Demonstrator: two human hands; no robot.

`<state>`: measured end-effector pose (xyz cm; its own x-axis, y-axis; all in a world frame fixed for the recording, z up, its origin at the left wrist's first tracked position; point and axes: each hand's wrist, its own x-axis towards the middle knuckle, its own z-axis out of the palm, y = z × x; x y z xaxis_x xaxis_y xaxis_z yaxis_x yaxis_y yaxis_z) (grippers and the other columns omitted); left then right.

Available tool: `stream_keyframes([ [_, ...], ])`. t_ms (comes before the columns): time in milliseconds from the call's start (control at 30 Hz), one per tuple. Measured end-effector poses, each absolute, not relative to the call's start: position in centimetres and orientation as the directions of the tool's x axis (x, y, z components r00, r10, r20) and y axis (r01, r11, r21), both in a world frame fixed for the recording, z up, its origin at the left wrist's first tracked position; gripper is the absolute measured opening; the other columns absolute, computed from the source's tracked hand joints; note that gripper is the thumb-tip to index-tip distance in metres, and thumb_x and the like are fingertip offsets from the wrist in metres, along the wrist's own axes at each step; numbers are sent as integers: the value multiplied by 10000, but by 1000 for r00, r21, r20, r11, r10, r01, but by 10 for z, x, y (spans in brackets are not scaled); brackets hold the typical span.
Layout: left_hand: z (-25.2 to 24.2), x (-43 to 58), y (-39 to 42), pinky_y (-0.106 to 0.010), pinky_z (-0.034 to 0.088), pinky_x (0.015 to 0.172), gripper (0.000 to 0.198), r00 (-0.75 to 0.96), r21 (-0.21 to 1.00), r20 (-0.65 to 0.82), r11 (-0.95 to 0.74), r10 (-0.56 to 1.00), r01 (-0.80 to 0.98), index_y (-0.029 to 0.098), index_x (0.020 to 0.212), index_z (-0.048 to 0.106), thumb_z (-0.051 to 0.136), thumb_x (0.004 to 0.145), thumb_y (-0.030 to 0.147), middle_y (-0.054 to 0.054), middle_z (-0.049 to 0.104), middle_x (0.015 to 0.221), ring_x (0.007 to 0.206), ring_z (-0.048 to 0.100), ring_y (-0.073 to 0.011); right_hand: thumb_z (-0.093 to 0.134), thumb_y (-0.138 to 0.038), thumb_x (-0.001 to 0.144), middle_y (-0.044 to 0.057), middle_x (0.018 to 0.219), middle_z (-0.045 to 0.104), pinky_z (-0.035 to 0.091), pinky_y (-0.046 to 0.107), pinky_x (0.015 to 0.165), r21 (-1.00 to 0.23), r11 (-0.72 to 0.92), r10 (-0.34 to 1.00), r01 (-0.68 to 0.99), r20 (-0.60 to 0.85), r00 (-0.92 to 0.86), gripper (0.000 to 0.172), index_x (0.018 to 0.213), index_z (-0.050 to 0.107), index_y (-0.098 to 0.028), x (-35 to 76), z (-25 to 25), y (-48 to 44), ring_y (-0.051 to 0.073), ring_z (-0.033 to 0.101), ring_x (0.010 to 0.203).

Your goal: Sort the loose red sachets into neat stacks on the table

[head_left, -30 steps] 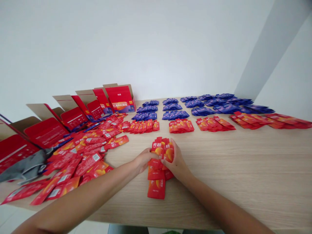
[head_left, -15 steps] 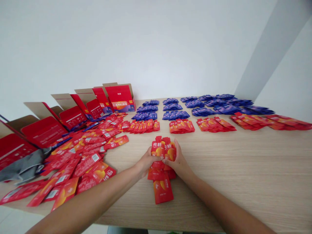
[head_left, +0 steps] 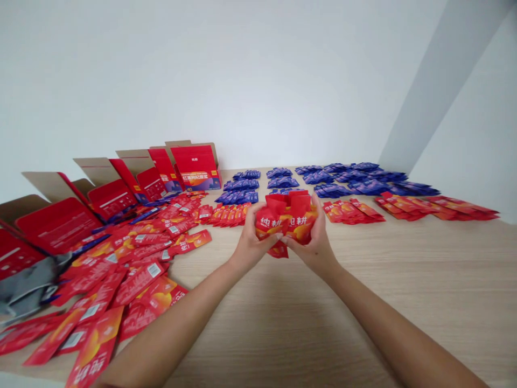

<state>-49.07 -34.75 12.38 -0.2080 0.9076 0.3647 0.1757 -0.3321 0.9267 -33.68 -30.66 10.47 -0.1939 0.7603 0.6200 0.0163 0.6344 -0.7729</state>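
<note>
Between my two hands is a bundle of red sachets [head_left: 285, 218] with white characters and orange fruit prints. My left hand [head_left: 253, 237] wraps its left side, thumb across the front. From the right, my right hand [head_left: 317, 240] grips the same bundle, and the two thumbs meet at the middle. The bundle is tilted and hides part of the table behind it. Just to its left lies a group of red sachets [head_left: 230, 215]; to its right is another red group [head_left: 351, 210].
Loose red sachets [head_left: 137, 253] are heaped on the left of the wooden table [head_left: 363, 312]. Open red cartons [head_left: 197, 167] line the back left. Blue sachet stacks [head_left: 242, 186] stand in rows at the back. A grey cloth [head_left: 28, 285] lies at far left.
Both hands have moved forward, away from me, carrying the red sachets. The sachets that lay on the near table are now gathered in the bundle, which is more compact.
</note>
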Motion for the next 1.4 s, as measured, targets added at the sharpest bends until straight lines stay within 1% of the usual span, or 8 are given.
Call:
stream_keyframes([
  [167,65,-495,-350,-342,396,1008,690,-130,936,345,-331,930,116,193,1250,435,739,633,252,-72,547,1201,1125,529,-243,681,-347,749,147,1318,500,364,463,1065,-849,527,813,30,493,-309,867,1449,195,-188,-337,53,-309,269,491,1234],
  [300,41,-494,-347,-331,412,984,888,-173,961,276,-277,946,19,211,1362,323,728,574,154,-57,553,1169,1062,562,-219,682,-326,732,113,1139,591,473,448,943,-913,407,849,-16,385,-363,738,1352,302,-197,-340,27,-305,246,613,1027],
  [400,42,-495,-339,-322,427,958,919,-184,982,140,-160,973,-97,199,1325,374,719,479,105,-51,581,1188,1087,553,-228,713,-346,688,113,1183,579,474,460,944,-939,342,874,-41,334,-352,688,1259,356,-208,-343,21,-298,251,603,1057],
  [500,41,-494,-331,-323,466,884,713,-134,990,22,-40,991,-133,168,1156,506,626,458,83,-40,631,1113,1051,561,-237,715,-349,688,113,1225,579,439,481,991,-949,311,882,-53,309,-357,654,1226,364,-223,-346,20,-292,254,586,1110],
  [700,31,-480,-329,-284,487,745,717,-156,972,10,-46,988,-232,193,1113,472,465,409,60,2,635,946,912,580,-212,720,-335,691,134,1277,567,442,496,988,-938,302,856,-171,346,-383,712,1285,342,-231,-345,23,-299,269,579,1146],
  [867,31,-475,-329,-299,469,819,944,-81,971,-4,-16,997,-237,222,1286,374,448,362,44,-14,588,1133,1054,520,-251,738,-381,682,138,1337,509,431,469,1013,-940,288,838,-185,340,-426,787,1317,298,-233,-348,22,-301,261,525,1215],
  [1100,32,-473,-334,-343,412,972,1019,-53,946,62,-75,997,-315,240,1366,328,454,374,42,-31,534,1283,1191,467,-280,706,-364,714,115,1220,568,416,465,1017,-934,351,874,-72,354,-332,622,1216,367,-223,-347,28,-306,245,567,1132],
  [1400,21,-476,-331,-424,325,1073,965,-12,973,85,-85,996,-216,223,1323,393,425,373,50,-11,607,1112,1201,444,-288,678,-360,751,96,1204,558,405,425,1021,-938,334,851,-89,341,-400,570,1211,367,-229,-347,24,-303,222,550,1124],
])
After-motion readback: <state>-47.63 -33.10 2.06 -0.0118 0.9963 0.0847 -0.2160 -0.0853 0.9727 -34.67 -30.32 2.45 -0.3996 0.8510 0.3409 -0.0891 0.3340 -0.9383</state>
